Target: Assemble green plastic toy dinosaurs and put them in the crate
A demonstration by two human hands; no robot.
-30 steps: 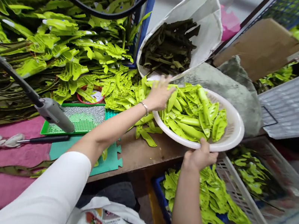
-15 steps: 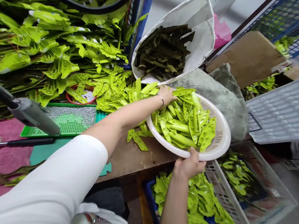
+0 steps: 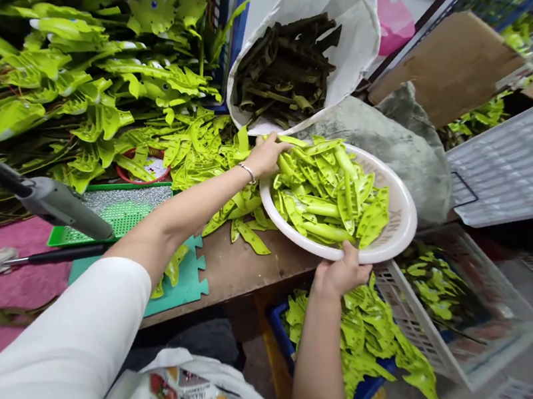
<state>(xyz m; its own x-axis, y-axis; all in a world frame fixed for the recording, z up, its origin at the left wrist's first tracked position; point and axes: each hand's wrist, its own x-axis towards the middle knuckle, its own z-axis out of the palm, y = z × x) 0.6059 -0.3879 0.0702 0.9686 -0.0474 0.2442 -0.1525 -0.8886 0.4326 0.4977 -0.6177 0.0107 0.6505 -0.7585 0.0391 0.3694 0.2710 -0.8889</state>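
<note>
A round white plastic basin [image 3: 395, 237] heaped with lime-green leaf-shaped cut pieces [image 3: 324, 198] is held at the table's edge. My right hand [image 3: 342, 272] grips its near rim from below. My left hand [image 3: 267, 156], with a thin bracelet on the wrist, lies at the basin's far left edge, touching the pieces there. A loose pile of the same green pieces [image 3: 202, 156] spreads across the table to the left of that hand, and a few more lie under my left forearm.
A white sack of dark olive pieces [image 3: 287, 68] stands behind the basin, beside a grey sack [image 3: 397, 139]. Large green leaves [image 3: 64, 73] lie at left. A grey hand tool [image 3: 68, 206] hangs over a green pegboard tray [image 3: 117, 216]. Crates of leaves stand below right.
My left hand has moved left from above the pieces in the basin to its edge. The basin has stayed roughly level, and the view has shifted slightly.
</note>
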